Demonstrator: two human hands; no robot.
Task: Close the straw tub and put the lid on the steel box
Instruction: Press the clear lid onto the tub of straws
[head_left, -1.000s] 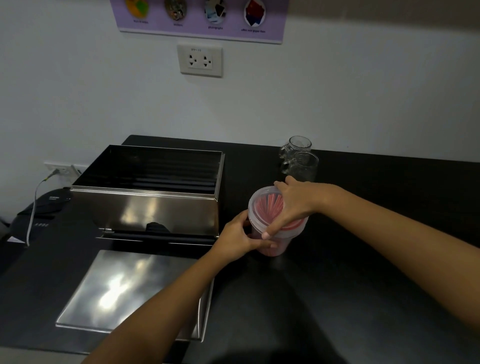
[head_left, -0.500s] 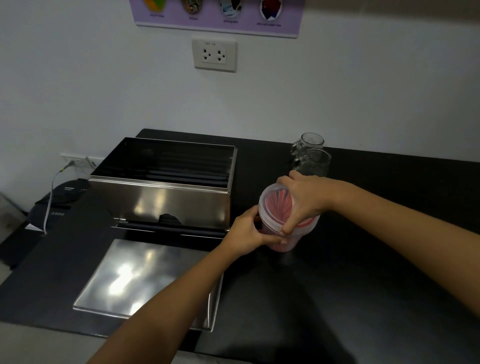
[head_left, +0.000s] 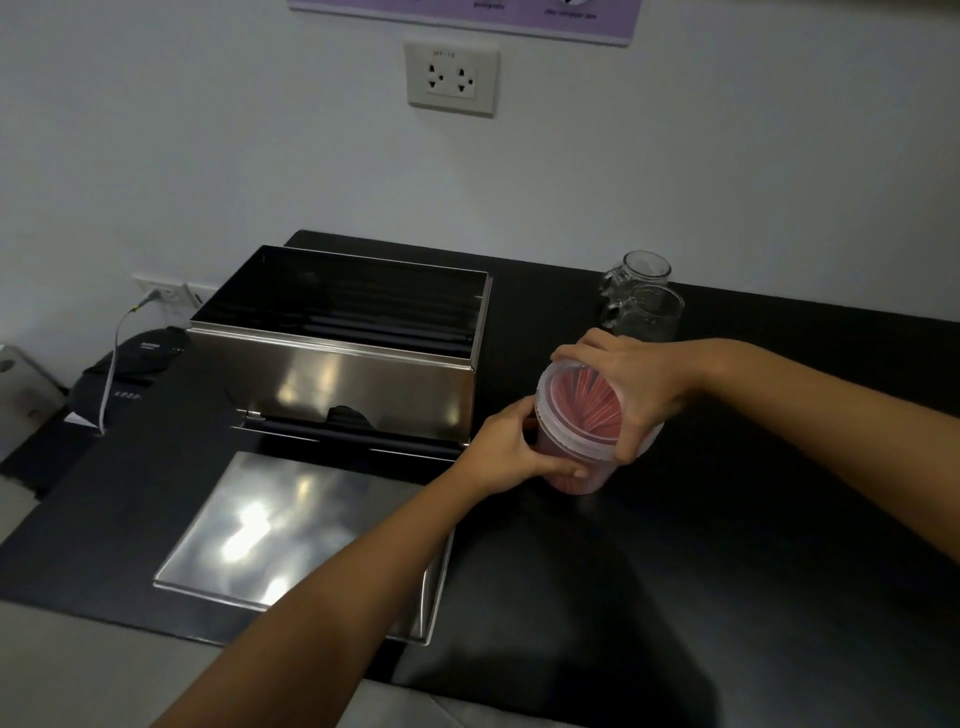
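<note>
Two hands: both are on the straw tub (head_left: 574, 441), which stands on the black counter (head_left: 727, 519) just right of the steel box (head_left: 343, 358).
Left hand (head_left: 511, 452): wrapped around the tub's near-left wall, thumb across the front, holding the body steady.
Right hand (head_left: 631, 387): spread over the far-right rim of the clear tub lid (head_left: 563, 402), fingers curled down onto its edge; closed on the lid, not free.
Tub contents: red straws show through the clear lid, fanned and tilted.
Tub lid state: it sits on the mouth; whether the rim is fully seated all round cannot be told from this view.
Step in hand: judged to be seating the tub lid.
How to do it well: keep the left hand low on the wall so the soft plastic does not buckle; press or turn the rim evenly, working round the edge; check that no straw tip is caught under the rim.
Steel box: open at the top, dark inside, far-left of the tub.
Steel lid (head_left: 291, 525): lies flat on the counter near the box's front, partly under the left forearm; not yet on the box.
Bystanders: two glass mugs (head_left: 644, 306) stand just beyond the right hand, near enough for an elbow or wrist to knock.
</note>
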